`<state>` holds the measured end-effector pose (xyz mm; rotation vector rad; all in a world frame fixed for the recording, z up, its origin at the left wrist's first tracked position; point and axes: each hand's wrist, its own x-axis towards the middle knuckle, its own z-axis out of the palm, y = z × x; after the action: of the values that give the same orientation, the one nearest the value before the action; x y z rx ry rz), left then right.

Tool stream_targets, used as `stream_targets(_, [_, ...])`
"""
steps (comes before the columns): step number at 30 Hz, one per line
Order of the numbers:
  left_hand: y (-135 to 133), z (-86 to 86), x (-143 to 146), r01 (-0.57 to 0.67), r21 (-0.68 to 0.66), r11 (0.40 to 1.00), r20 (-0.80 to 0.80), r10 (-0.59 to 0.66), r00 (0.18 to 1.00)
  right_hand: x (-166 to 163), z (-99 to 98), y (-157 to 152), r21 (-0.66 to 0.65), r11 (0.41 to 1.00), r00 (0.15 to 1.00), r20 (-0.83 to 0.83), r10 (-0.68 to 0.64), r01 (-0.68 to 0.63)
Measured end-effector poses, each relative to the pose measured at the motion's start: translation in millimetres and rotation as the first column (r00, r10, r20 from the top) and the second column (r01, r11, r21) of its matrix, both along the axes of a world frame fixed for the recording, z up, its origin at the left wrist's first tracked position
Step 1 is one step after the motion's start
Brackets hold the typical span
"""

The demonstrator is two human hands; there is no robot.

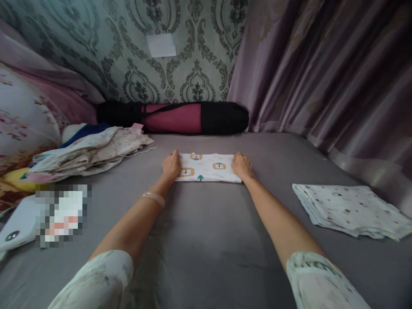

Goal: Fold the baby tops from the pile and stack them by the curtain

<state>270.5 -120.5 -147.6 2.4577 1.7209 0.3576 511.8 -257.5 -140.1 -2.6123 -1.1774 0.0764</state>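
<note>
A white cloth (207,168) printed with orange lion faces and green plants lies folded into a flat, wide rectangle on the grey sheet. At its left end, my left hand (172,165) is closed on the edge, the fingers curled over it. My right hand (241,165) grips the opposite end in the same way. Between the two hands the cloth stretches fairly straight. Both sets of fingertips are partly hidden from me.
Folded patterned cloth (352,209) lies at the right. A rumpled clothes pile (96,150) sits at the left, with a white phone (22,221) and a blurred-out item nearer me. Along the wall runs a long black and maroon bag (174,118); curtains (277,64) hang at right.
</note>
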Motion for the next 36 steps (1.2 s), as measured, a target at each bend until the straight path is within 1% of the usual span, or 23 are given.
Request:
stream_targets(3, [1.6, 1.3, 0.7, -0.019, -0.03, 0.999, 0.02, 0.02, 1.0, 2.1, 1.8, 2.4, 0.003, 1.0, 0.999, -0.028, -0.025, 0.025])
stream_targets(6, [3.2, 4.1, -2.8, -0.069, -0.06, 0.996, 0.105, 0.075, 0.992, 6.8, 4.1, 1.5, 0.017, 0.999, 0.996, -0.076, -0.038, 0.039])
stream_targets(9, [1.2, 8.4, -12.0, -0.1, -0.128, 0.987, 0.172, 0.122, 0.978, 9.5, 6.5, -6.3, 0.025, 0.998, 0.989, -0.142, -0.048, 0.052])
stream_targets(11, [-4.6, 10.5, -20.3, -0.104, -0.159, 0.982, 0.166, 0.131, 0.977, 6.0, 7.7, -15.6, 0.031, 0.997, 0.983, -0.176, -0.059, 0.066])
stream_targets(13, [-14.8, 11.3, -28.9, -0.104, -0.155, 0.982, 0.132, 0.125, 0.983, -3.0, 8.6, -26.8, 0.037, 0.996, 0.979, -0.189, -0.075, 0.083])
stream_targets(15, [-27.9, 11.2, -36.1, -0.082, -0.122, 0.989, 0.09, 0.094, 0.992, -15.8, 9.0, -37.7, 0.046, 0.995, 0.982, -0.173, -0.078, 0.087])
stream_targets(18, [-46.0, 9.8, -42.9, -0.002, -0.057, 0.998, 0.03, 0.004, 1.0, -35.2, 8.8, -49.3, 0.069, 0.995, 0.993, -0.102, -0.063, 0.07])
stream_targets(20, [-52.8, 8.1, -45.6, 0.046, -0.035, 0.998, -0.011, -0.047, 0.999, -44.1, 7.6, -52.8, 0.067, 0.997, 0.998, -0.045, -0.048, 0.05])
stream_targets(25, [-50.5, 0.7, -52.9, 0.143, -0.017, 0.99, -0.057, -0.144, 0.988, -47.4, 2.2, -53.1, 0.025, 0.999, 0.999, 0.039, -0.028, 0.027])
stream_targets(27, [-47.5, -0.1, -56.4, 0.175, -0.022, 0.984, -0.055, -0.176, 0.983, -43.2, 1.4, -53.1, 0.014, 1.0, 0.999, 0.045, -0.017, 0.016])
stream_targets(29, [-46.5, 2.3, -58.4, 0.174, -0.026, 0.984, -0.057, -0.176, 0.983, -38.4, 3.4, -53.6, -0.008, 1.0, 1.0, 0.025, 0.002, -0.001])
stream_targets(31, [-48.7, 7.7, -56.2, 0.155, 0.027, 0.987, -0.053, -0.154, 0.987, -36.3, 8.5, -53.1, -0.026, 1.0, 1.0, 0.015, 0.003, -0.003])
stream_targets(33, [-53.9, 13.9, -47.5, 0.156, 0.111, 0.982, -0.036, -0.153, 0.988, -40.1, 14.9, -49.5, 0.004, 1.0, 0.997, 0.081, 0.003, -0.004])
stream_targets(34, [-57.4, 16.3, -40.5, 0.177, 0.14, 0.974, -0.028, -0.175, 0.984, -44.7, 17.5, -46.0, 0.033, 0.999, 0.991, 0.135, 0.022, -0.027])
stream_targets(36, [-65.3, 18.3, -22.0, 0.259, 0.139, 0.956, -0.026, -0.258, 0.966, -58.2, 19.8, -35.7, 0.077, 0.984, 0.964, 0.226, 0.139, -0.16])
